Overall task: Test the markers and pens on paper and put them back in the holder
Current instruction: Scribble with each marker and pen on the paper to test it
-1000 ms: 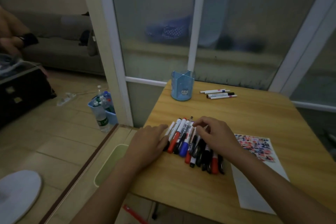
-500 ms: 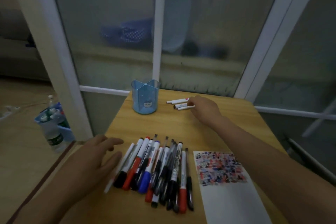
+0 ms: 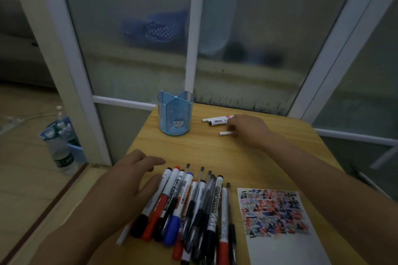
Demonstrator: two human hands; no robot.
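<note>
Markers (image 3: 217, 120) lying as a small white trio far back on the counter (image 3: 254, 163), just right of the blue holder (image 3: 175, 114), long axes running left-right with capped tips toward the holder; nearest one (image 3: 226, 133) pinched under the right hand (image 3: 249, 129) fingers. Could roll off or knock the other two away if dragged carelessly, round barrels on smooth wood. Left hand (image 3: 131, 180) resting flat and loose against the big marker row (image 3: 193, 206), liable to scatter it if nudged
</note>
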